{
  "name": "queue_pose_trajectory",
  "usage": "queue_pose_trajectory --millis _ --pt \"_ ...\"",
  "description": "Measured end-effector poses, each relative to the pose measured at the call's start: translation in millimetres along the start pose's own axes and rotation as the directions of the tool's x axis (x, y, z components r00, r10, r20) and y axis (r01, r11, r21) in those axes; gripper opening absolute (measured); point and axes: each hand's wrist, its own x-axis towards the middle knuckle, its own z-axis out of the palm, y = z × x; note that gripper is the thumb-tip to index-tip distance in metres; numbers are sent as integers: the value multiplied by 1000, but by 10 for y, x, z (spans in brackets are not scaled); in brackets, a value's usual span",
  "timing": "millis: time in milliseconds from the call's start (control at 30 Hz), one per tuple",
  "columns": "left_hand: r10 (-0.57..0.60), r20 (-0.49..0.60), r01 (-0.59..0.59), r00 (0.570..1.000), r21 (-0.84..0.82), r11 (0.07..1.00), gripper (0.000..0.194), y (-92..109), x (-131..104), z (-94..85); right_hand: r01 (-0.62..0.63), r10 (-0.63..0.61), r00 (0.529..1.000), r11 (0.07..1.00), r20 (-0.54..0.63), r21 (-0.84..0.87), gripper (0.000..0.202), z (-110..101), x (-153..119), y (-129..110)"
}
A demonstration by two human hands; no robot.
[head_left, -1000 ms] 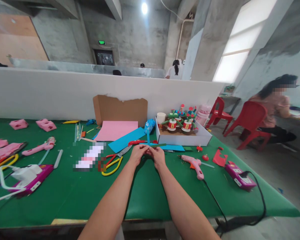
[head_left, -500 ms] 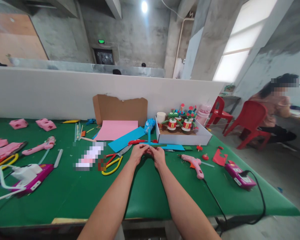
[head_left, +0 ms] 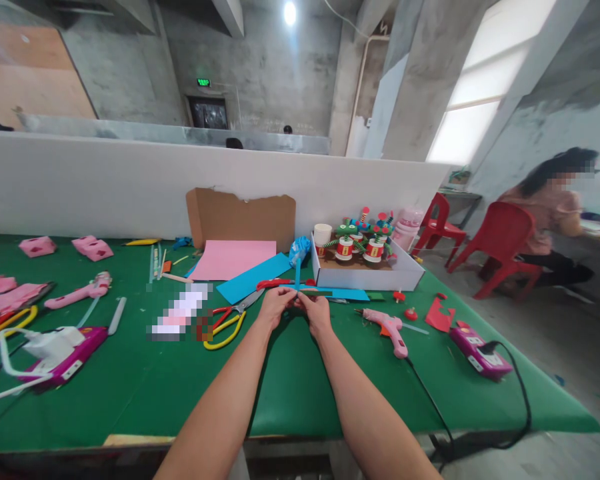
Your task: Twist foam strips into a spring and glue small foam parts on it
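My left hand (head_left: 279,305) and my right hand (head_left: 315,311) meet above the middle of the green table, fingertips pinched together. Between them they grip a narrow blue strip (head_left: 298,273) that stands upright. A dark green strip (head_left: 317,293) runs sideways by the right fingertips; whether it is joined to the blue one I cannot tell. Red-handled scissors (head_left: 270,284) lie just behind my hands. Scissors with yellow and red handles (head_left: 226,333) lie to the left of my left hand. Blue sheet (head_left: 253,279) and pink sheet (head_left: 237,259) lie behind.
A white box (head_left: 370,279) holds several small figures. A pink glue gun (head_left: 391,328) and a purple power strip (head_left: 480,353) with a black cord lie right. Another glue gun (head_left: 83,292) and power strip (head_left: 73,367) lie left. A person (head_left: 547,207) sits far right.
My hands stay almost in place. The blue strip between my fingertips has shifted very slightly, and the green strip shows a little more level.
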Motion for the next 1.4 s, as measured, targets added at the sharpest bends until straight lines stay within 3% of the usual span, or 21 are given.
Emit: queue_pose_trajectory --millis 100,233,533,1100,1400 --pt "-10 -2 10 1000 -62 998 32 41 -7 -2 -42 38 998 997 50 70 24 -19 21 -6" --pt "-33 -6 32 999 -134 990 33 78 -23 8 -106 103 994 984 29 146 21 -36 29 -14" --pt "-24 18 25 1000 -85 996 29 49 -23 14 -164 155 986 972 63 170 26 -27 -5 -31" --pt "59 -19 -61 998 -115 991 37 6 -19 5 -115 104 992 981 76 154 33 -15 -8 18" --pt "81 57 -79 995 -45 996 35 7 -23 1 -26 25 1000 998 17 61 32 -23 40 53"
